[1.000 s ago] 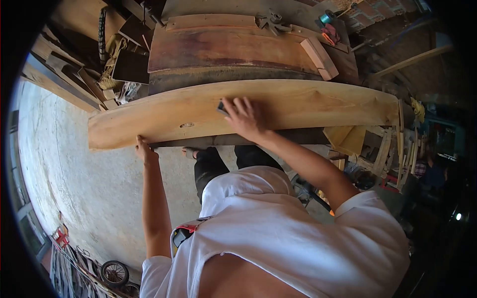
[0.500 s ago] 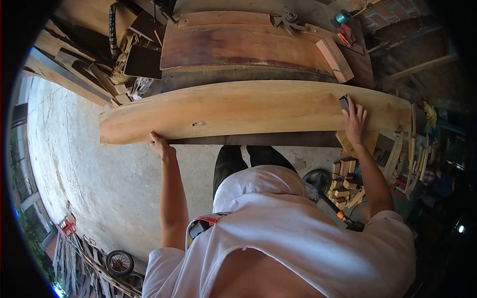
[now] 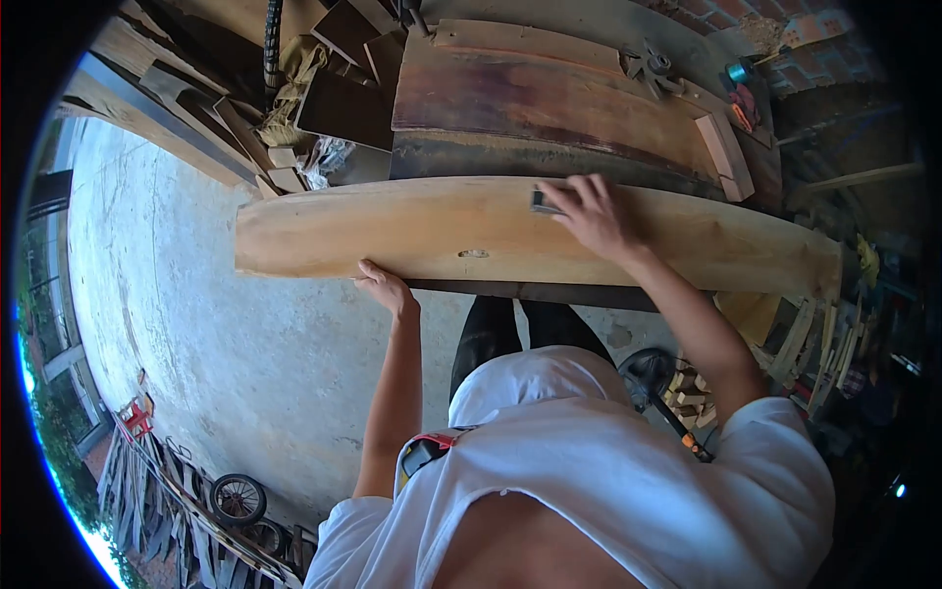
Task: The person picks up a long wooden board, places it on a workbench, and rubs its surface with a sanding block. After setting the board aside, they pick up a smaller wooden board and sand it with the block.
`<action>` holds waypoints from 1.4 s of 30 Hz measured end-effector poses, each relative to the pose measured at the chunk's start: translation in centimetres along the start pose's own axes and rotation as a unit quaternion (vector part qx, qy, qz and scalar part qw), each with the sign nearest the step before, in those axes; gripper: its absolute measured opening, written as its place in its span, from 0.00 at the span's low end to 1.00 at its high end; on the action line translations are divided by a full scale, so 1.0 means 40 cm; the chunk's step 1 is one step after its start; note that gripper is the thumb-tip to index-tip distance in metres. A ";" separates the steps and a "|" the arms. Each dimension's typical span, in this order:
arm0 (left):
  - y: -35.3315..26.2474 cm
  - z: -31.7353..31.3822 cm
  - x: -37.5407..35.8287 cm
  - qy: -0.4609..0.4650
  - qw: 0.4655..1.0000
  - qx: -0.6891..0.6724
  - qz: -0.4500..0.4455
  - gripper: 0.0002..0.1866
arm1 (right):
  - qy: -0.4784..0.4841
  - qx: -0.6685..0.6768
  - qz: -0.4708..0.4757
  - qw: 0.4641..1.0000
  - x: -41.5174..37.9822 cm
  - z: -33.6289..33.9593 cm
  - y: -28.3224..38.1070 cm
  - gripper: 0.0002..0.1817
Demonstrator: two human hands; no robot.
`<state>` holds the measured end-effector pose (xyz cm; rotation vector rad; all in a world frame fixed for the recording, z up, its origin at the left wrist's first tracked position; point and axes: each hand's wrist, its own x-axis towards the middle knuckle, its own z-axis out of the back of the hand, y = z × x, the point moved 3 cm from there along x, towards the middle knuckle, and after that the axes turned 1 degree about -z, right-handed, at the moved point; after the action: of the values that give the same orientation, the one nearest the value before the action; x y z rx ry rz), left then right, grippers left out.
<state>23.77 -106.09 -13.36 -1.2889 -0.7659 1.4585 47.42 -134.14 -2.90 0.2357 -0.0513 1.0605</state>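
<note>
A long pale wooden board (image 3: 392, 221), with a dark knot near its front edge, lies across in front of me. My left hand (image 3: 384, 288) grips its near edge left of the knot, thumb on top and fingers partly hidden below. On the board's upper face, right of the middle, my right hand (image 3: 597, 218) is closed around a small dark rectangular block (image 3: 541, 202), perhaps a sanding block. The block's left end shows past the fingers; the rest is covered by the hand.
Behind the board stands a worn work table (image 3: 491, 93) bearing a wooden piece (image 3: 724, 157) and a metal fixture (image 3: 655, 71). Planks (image 3: 186, 123) lean at the left. A wheel (image 3: 238, 499) lies at lower left. Wood offcuts (image 3: 695, 398) are stacked at the right.
My right hand has slid the dark block leftward along the board, from near its right end toward the middle. My left hand still holds the near edge. The whole view has shifted.
</note>
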 end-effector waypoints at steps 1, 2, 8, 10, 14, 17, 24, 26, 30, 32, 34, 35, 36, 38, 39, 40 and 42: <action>0.002 -0.001 -0.003 -0.019 1.000 0.016 -0.019 0.35 | 0.046 0.026 -0.068 0.996 -0.074 0.059 -0.066 0.35; 0.003 0.001 -0.013 -0.038 0.998 0.034 -0.037 0.36 | 0.017 -0.043 -0.070 0.996 -0.143 0.114 -0.116 0.35; -0.032 -0.008 -0.036 -0.042 0.997 0.053 -0.029 0.38 | 0.059 -0.044 -0.069 0.995 -0.074 0.060 -0.057 0.38; -0.031 -0.006 -0.029 -0.060 0.996 0.063 -0.036 0.37 | 0.016 -0.022 -0.009 1.000 0.104 -0.023 0.116 0.35; -0.024 0.000 -0.021 -0.028 0.994 0.089 -0.057 0.38 | -0.058 0.046 0.040 0.996 0.329 -0.161 0.358 0.30; -0.007 0.005 -0.014 -0.008 0.994 0.088 -0.060 0.34 | -0.047 0.051 0.079 0.994 0.262 -0.119 0.285 0.29; 0.035 0.009 0.016 0.005 0.991 0.111 -0.079 0.38 | 0.003 -0.189 -0.284 0.940 -0.399 0.227 -0.267 0.30; 0.030 0.006 0.015 -0.022 0.991 0.109 -0.069 0.35 | -0.006 -0.200 -0.329 0.923 -0.457 0.230 -0.298 0.30; 0.020 0.008 0.014 0.005 0.993 0.098 -0.067 0.38 | -0.086 -0.015 -0.231 0.969 -0.245 0.105 -0.079 0.32; 0.063 0.037 0.080 -0.023 0.970 0.232 -0.068 0.39 | -0.106 0.060 -0.142 0.982 -0.142 0.023 0.054 0.32; 0.048 0.020 0.056 -0.056 0.928 0.360 -0.070 0.41 | -0.027 0.051 -0.087 0.995 -0.104 0.052 0.126 0.31; 0.020 0.016 0.025 -0.146 0.921 0.353 -0.075 0.42 | -0.031 0.053 -0.088 0.994 -0.134 0.059 0.097 0.31; -0.021 0.016 -0.017 -0.234 0.906 0.343 -0.081 0.43 | -0.036 0.028 -0.071 0.996 -0.174 0.068 0.059 0.31; -0.090 -0.022 -0.129 -0.204 0.897 0.358 -0.156 0.41 | -0.060 0.021 -0.103 0.993 -0.306 0.112 -0.053 0.33; -0.103 -0.061 -0.175 -0.132 0.885 0.365 -0.256 0.38 | -0.050 -0.034 -0.130 0.990 -0.402 0.163 -0.138 0.35; -0.113 -0.104 -0.229 -0.060 0.861 0.365 -0.350 0.35 | -0.045 -0.051 -0.178 0.982 -0.513 0.205 -0.232 0.35; -0.126 -0.205 -0.362 0.057 0.831 0.348 -0.430 0.30 | -0.005 -0.103 -0.267 0.958 -0.695 0.354 -0.387 0.31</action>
<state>31.95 -119.47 -5.90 -0.3476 -0.5293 0.7638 48.26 -168.26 3.98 0.0571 -0.1009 0.5086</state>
